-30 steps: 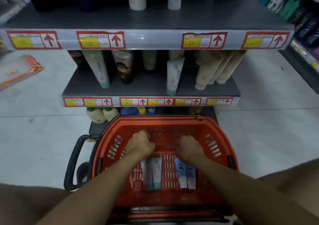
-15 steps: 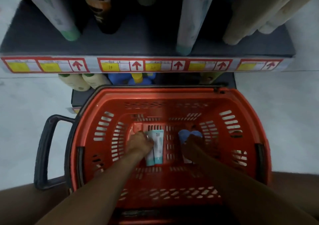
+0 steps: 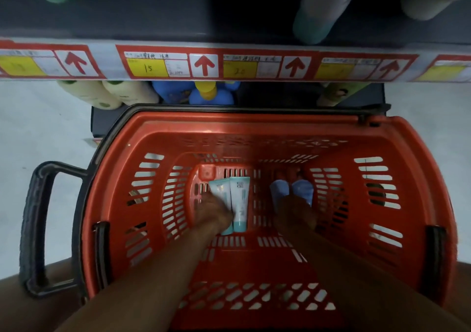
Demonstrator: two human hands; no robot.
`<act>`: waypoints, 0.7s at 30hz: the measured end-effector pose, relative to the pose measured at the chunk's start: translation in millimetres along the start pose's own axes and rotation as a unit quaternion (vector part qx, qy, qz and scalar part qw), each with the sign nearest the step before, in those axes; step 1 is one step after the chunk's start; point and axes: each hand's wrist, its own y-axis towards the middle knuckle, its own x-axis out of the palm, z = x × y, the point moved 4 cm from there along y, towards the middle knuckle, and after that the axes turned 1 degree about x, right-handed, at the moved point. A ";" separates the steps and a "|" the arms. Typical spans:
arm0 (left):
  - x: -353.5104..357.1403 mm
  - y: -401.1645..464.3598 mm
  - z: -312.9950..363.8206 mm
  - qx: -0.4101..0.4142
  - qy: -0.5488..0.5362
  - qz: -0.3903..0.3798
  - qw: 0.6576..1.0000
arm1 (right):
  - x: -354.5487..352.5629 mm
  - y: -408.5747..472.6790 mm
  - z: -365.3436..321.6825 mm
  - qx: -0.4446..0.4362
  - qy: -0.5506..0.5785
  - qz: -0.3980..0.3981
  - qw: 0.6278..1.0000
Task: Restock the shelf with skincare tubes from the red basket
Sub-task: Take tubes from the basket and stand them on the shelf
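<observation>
Your two forearms reach down into the red basket [image 3: 257,127], which sits right below you against the foot of the shelf unit. Your left hand [image 3: 212,210] lies on the basket floor over the lower part of the left of two teal-capped white tubes [image 3: 239,204]; the pair lie side by side, touching, caps toward you. Whether your fingers actually curl round that tube or just rest on it cannot be told, since the back of the hand hides them. Your right hand [image 3: 295,213] covers the near ends of two blue tubes [image 3: 280,191], also side by side on the floor, and its grip is hidden in the same way. The black handle [image 3: 38,224] of the basket sticks out to your left. Past the far rim, pale green bottles [image 3: 102,94] and a blue bottle with a yellow cap [image 3: 204,93] stand on the bottom level. Above them runs the shelf edge [image 3: 107,61] with its red-arrow price labels [image 3: 204,64], and blurred tubes [image 3: 316,20] stand on the shelf itself
</observation>
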 end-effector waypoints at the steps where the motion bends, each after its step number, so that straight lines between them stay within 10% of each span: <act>1: 2.7 1.5 -2.4 -0.008 -0.032 0.007 0.999 | -0.2 -0.7 -1.7 0.008 -0.007 0.009 1.000; 21: -13.5 -8.5 -7.9 -0.023 -0.129 0.045 0.990 | -16.8 -8.3 8.7 -0.007 0.038 0.061 0.997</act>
